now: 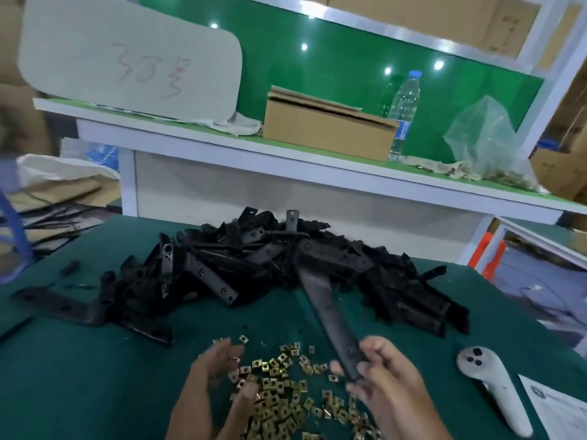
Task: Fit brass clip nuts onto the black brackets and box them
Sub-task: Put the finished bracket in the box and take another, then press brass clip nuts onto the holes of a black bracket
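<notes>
The left hand (pixel 219 366) hovers low over the near edge of the brass clip nuts (pixel 286 395), its fingers curled inward with the tips down among the pieces; it is blurred, so I cannot tell whether it has pinched one up. The nuts lie scattered in a loose spread on the green desk (pixel 79 376), between the two hands and running toward the bottom edge.

To the right, the right hand (pixel 381 373) grips the near end of a long black bracket (pixel 333 319), thumb on one side and fingers wrapped round the other. The bracket slants up and away to the left, its far end lying against the heap of black brackets (pixel 254 268) that fills the middle of the desk. That heap stands directly behind the nuts, a tangle of flat strips with small holes, some poking upward at the back.

Further right, a white handheld controller (pixel 489 382) lies on the desk, just beside a printed sheet (pixel 559 408) at the corner.

Behind the desk a white shelf (pixel 286 154) with a green top carries, from left to right, a pale rounded board (pixel 127 55) with red scrawl leaning upright, a closed cardboard box (pixel 327 128), a clear water bottle (pixel 405 106) just beside the box, and a crumpled clear plastic bag (pixel 486 138).
</notes>
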Tool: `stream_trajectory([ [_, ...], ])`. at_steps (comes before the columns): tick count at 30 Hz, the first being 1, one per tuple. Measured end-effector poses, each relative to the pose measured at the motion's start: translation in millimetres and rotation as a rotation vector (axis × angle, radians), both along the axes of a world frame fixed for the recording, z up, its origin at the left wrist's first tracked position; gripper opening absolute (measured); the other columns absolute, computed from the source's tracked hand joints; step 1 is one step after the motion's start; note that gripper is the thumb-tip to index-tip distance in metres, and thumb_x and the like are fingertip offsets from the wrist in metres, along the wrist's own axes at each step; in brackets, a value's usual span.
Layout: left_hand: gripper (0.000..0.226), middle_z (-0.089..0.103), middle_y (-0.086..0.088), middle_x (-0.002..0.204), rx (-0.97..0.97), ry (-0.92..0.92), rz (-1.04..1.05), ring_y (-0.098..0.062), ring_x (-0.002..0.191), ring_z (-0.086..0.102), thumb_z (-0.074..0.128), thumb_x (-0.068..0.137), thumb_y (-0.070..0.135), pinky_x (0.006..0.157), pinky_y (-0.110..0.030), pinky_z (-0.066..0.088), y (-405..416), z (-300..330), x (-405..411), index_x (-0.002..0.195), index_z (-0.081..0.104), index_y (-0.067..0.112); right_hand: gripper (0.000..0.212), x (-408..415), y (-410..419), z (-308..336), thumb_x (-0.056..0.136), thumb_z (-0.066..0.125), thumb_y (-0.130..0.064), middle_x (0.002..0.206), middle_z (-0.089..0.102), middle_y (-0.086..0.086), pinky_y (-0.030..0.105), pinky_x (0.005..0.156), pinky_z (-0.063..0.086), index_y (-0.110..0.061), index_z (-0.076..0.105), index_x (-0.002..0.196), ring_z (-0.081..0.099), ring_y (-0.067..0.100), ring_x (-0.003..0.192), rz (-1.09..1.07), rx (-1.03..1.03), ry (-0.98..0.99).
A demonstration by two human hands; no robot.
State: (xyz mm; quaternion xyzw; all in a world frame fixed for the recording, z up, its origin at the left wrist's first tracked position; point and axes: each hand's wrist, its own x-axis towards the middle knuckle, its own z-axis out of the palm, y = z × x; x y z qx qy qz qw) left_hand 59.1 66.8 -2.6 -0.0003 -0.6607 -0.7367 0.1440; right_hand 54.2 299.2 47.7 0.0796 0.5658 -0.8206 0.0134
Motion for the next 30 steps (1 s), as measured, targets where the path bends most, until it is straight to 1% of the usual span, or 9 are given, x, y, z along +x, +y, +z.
stream_trajectory([
  [3,0.073,0.064,0.027,0.127,0.040,0.072,0.001,0.007,0.113,0.062,0.083,0.074,0.052,0.093,-0.021,0.050,-7,-3,2,0.136,0.048,0.038,0.017,22,-19,-16,0.079,0.066,-0.003,0.092,0.072,0.009,0.027,0.064,0.048,-0.006,0.066,0.095,0.065,0.026,0.075,0.433,0.284,0.009],
  [6,0.031,0.071,0.026,0.103,0.026,0.051,0.115,0.008,0.092,0.066,0.071,0.080,0.041,0.070,-0.003,0.049,-19,0,1,0.110,0.065,0.035,0.030,26,-18,-19,0.087,0.073,-0.034,0.095,0.073,-0.012,0.014,0.078,0.045,-0.016,0.067,0.110,0.068,0.007,0.089,0.589,0.627,0.044],
  [8,0.021,0.071,0.025,0.097,-0.011,0.030,0.120,0.008,0.086,0.065,0.063,0.081,0.041,0.068,-0.010,0.050,-23,4,-2,0.101,0.066,0.035,0.027,21,-7,-21,0.094,0.068,-0.045,0.105,0.071,-0.019,0.013,0.086,0.043,-0.033,0.066,0.117,0.065,-0.003,0.100,0.481,0.799,0.077],
  [10,0.019,0.070,0.024,0.101,-0.031,-0.008,0.040,0.008,0.087,0.065,0.062,0.082,0.046,0.074,-0.019,0.050,-24,1,-3,0.100,0.066,0.042,0.035,13,8,-26,0.090,0.062,-0.062,0.121,0.056,-0.033,0.018,0.099,0.035,-0.052,0.058,0.123,0.047,-0.013,0.118,0.434,1.268,0.206],
  [12,0.019,0.070,0.020,0.106,-0.063,-0.021,-0.075,0.004,0.091,0.068,0.063,0.083,0.048,0.074,-0.024,0.054,-23,-2,0,0.102,0.064,0.052,0.040,9,16,-31,0.086,0.058,-0.072,0.123,0.043,-0.038,0.023,0.104,0.029,-0.058,0.054,0.124,0.034,-0.015,0.121,0.476,1.467,0.213],
  [19,0.029,0.070,0.026,0.101,-0.389,0.038,-0.291,0.006,0.092,0.067,0.066,0.082,0.065,0.075,-0.009,0.051,-12,-8,10,0.108,0.058,0.057,0.010,12,15,-40,0.099,0.056,-0.047,0.099,0.055,-0.028,0.022,0.087,0.044,-0.042,0.064,0.098,0.051,-0.006,0.102,0.239,1.466,0.407],
  [23,0.043,0.069,0.028,0.107,-0.431,0.038,-0.366,0.008,0.097,0.066,0.067,0.076,0.072,0.077,-0.010,0.052,-11,-6,14,0.115,0.055,0.058,0.007,14,12,-29,0.095,0.064,-0.039,0.086,0.069,-0.022,0.010,0.071,0.044,-0.040,0.070,0.092,0.064,-0.003,0.083,0.054,1.086,0.342],
  [27,0.047,0.067,0.032,0.110,-0.489,0.046,-0.441,0.008,0.099,0.065,0.066,0.074,0.073,0.080,-0.019,0.051,-9,-6,16,0.117,0.055,0.059,0.014,18,4,-21,0.092,0.067,-0.034,0.098,0.078,-0.005,0.020,0.076,0.054,-0.039,0.074,0.103,0.071,0.006,0.090,0.180,0.612,0.146],
  [30,0.042,0.070,0.030,0.103,-0.498,0.050,-0.447,0.010,0.093,0.066,0.070,0.073,0.066,0.076,-0.013,0.052,-6,-6,16,0.113,0.058,0.058,0.018,22,-3,-18,0.085,0.069,-0.036,0.102,0.078,0.000,0.020,0.076,0.054,-0.036,0.076,0.102,0.071,0.008,0.091,0.257,0.492,0.094],
])
